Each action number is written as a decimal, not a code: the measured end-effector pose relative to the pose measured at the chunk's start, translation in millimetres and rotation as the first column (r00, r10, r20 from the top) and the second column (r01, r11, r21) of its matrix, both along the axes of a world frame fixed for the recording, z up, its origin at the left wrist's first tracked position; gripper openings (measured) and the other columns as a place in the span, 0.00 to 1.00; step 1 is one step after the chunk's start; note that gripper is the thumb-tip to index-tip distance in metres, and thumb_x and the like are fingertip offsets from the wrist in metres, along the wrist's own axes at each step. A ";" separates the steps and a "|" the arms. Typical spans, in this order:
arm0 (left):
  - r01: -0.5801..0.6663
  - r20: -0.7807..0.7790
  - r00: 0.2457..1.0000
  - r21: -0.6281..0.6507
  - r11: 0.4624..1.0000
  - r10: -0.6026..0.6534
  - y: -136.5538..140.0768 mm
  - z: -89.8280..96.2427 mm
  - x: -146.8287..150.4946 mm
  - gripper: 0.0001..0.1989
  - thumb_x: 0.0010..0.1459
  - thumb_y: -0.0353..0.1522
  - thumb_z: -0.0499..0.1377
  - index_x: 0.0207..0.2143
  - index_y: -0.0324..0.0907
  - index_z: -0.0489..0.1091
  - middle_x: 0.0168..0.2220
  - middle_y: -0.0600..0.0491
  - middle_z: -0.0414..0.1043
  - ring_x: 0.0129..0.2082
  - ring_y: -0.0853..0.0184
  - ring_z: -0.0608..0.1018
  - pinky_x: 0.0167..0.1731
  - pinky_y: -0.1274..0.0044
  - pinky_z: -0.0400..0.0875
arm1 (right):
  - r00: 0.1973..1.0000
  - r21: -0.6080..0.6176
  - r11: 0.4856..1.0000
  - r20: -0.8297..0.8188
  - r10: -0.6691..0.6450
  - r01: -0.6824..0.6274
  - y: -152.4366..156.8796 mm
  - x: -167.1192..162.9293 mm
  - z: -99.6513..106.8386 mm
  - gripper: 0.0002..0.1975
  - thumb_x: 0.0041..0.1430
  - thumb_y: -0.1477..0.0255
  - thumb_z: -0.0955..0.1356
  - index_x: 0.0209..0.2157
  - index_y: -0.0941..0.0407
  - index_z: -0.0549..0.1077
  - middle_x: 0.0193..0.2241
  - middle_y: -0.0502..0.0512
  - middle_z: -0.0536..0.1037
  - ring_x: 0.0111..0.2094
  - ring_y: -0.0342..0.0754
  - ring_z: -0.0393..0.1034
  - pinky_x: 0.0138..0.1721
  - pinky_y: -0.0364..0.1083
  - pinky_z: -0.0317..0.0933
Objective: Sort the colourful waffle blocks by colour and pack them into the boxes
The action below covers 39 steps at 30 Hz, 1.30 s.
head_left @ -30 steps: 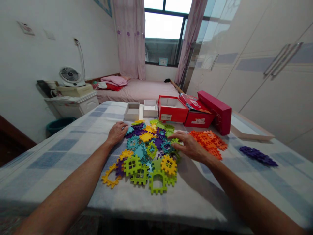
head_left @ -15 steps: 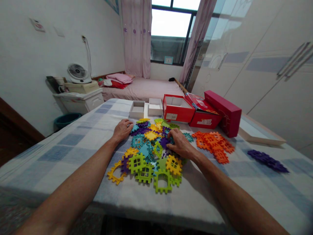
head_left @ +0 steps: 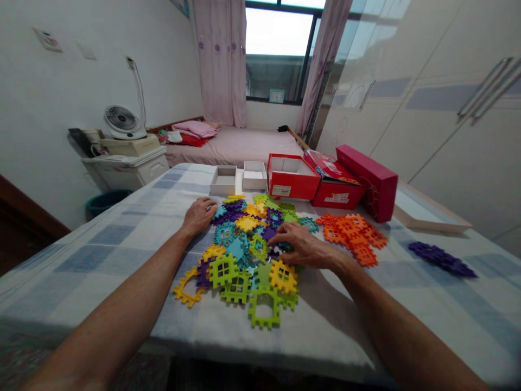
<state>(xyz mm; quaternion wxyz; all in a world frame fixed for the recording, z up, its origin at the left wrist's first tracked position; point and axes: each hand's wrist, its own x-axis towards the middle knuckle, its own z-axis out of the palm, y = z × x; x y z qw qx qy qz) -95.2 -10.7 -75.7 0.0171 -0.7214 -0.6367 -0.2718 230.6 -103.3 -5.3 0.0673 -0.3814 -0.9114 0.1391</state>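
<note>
A mixed pile of plastic interlocking building tiles lies on the table, with a yellow window tile [head_left: 284, 276], a green window tile [head_left: 223, 270] and a green arch tile [head_left: 264, 308] at its near side. My left hand [head_left: 198, 216] rests at the pile's far left edge, fingers stretched out beside a teal tile [head_left: 220, 212]. Over the right side of the pile is my right hand [head_left: 301, 245], its thumb and fingers apart. Its fingertips are close to a purple tile [head_left: 268, 233] and a green ring-shaped tile [head_left: 258, 247]. What lies under the palm is hidden.
Orange tiles [head_left: 353, 237] lie in a heap on the right, with a row of purple tiles [head_left: 442, 259] farther right. Behind the pile stand two small white boxes, an open red box [head_left: 293, 187], another red box [head_left: 340, 194] and a tall pink-red box [head_left: 368, 183].
My right hand has shifted slightly lower over the pile, its fingers now reaching more to the left. My left hand stays at the pile's edge. The camera view has turned slightly.
</note>
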 end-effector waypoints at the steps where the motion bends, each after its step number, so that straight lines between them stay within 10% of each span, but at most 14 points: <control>1: 0.002 0.003 1.000 -0.003 1.000 -0.002 -0.2 0.7 0.1 0.22 0.58 0.38 0.45 0.41 0.37 0.75 0.48 0.44 0.71 0.51 0.59 0.71 0.54 0.71 0.63 | 1.000 0.012 1.000 -0.001 -0.002 0.002 -0.4 -1.6 -1.8 0.16 0.51 0.71 0.71 0.45 0.49 0.75 0.40 0.55 0.70 0.44 0.52 0.62 0.44 0.50 0.54; 39: -0.004 -0.037 0.999 -0.017 1.000 0.003 -2.4 4.5 2.3 0.22 0.59 0.38 0.44 0.41 0.39 0.75 0.47 0.46 0.72 0.50 0.61 0.71 0.53 0.72 0.63 | 0.980 0.260 0.959 -0.185 -0.069 0.117 19.9 -20.0 -29.9 0.09 0.49 0.78 0.65 0.35 0.56 0.67 0.39 0.57 0.72 0.48 0.53 0.61 0.51 0.53 0.52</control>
